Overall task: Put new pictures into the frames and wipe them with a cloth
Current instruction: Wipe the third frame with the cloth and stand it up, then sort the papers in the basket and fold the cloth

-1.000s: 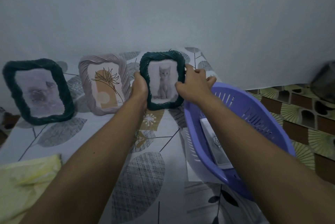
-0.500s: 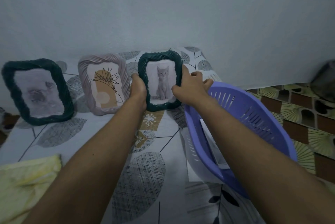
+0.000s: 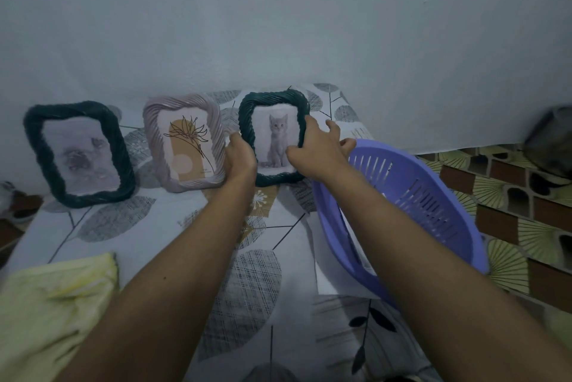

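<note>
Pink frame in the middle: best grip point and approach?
Judging by its pose, take the pink frame by its thick twisted top rim, coming from above. It stands upright against the wall, and the left hand crowds its right edge, so the top and left edges are the free ones.

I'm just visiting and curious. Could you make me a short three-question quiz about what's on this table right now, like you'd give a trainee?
1. How many picture frames stand along the wall?
2. True or false: both hands are on the frame with the kitten picture.
3. What lies at the near left of the table: (a) a yellow cloth, (b) a purple basket, (c) a book?

Key:
1. Three: dark frame, pale frame, kitten frame.
2. True: left hand, right hand.
3. (a), the yellow cloth; the purple basket sits right.
</note>
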`<action>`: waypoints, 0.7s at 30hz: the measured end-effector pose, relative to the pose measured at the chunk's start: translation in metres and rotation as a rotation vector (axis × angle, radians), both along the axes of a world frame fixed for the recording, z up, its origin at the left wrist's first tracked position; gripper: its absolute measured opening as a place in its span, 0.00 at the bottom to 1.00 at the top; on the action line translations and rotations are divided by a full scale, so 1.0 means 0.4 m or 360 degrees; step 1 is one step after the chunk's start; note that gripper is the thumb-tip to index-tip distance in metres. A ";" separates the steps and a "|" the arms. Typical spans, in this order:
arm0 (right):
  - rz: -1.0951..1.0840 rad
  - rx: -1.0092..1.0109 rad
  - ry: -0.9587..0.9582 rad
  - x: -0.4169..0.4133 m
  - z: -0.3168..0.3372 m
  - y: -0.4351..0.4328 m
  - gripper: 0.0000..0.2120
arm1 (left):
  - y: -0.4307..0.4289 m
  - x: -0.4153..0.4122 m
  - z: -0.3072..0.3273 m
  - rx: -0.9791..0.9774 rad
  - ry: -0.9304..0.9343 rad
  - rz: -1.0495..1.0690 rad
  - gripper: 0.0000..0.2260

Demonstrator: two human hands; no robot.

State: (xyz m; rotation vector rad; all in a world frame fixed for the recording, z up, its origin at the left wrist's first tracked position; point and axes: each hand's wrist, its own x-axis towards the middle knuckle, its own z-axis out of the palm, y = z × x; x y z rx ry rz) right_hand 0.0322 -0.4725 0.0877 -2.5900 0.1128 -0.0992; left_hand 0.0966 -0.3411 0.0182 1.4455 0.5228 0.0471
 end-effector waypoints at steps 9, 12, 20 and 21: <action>0.0116 0.0140 -0.0056 -0.107 0.002 0.016 0.22 | -0.006 -0.196 0.047 0.0216 0.0009 -0.0011 0.24; 0.0115 0.0273 -0.0094 -0.162 -0.006 0.004 0.09 | -0.007 -0.267 0.034 0.0407 -0.0059 -0.0075 0.13; -0.0054 0.0219 -0.0009 -0.278 -0.017 -0.089 0.07 | -0.028 -0.392 -0.040 0.1155 -0.0242 -0.1018 0.04; -0.0023 0.0184 0.0073 -0.287 -0.017 -0.097 0.10 | -0.033 -0.393 -0.046 0.1270 -0.0263 -0.1103 0.04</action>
